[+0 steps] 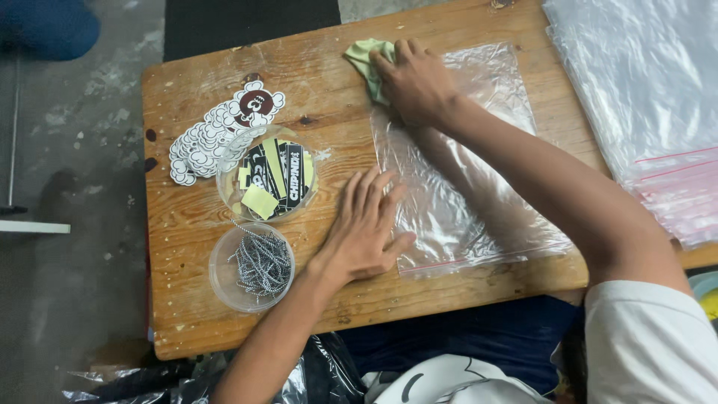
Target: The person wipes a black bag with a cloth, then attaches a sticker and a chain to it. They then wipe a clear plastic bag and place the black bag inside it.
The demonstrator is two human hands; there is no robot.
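A clear plastic zip bag with a red seal strip lies flat on the wooden table. My left hand rests flat, fingers spread, on the bag's left edge and the wood beside it. My right hand presses a light green cloth against the table at the bag's far left corner, fingers curled over the cloth.
Left of my hands stand a clear round tub of black and yellow tags and a clear tub of small metal ball chains. A fanned row of white cartoon stickers lies beyond. A stack of clear zip bags covers the right side.
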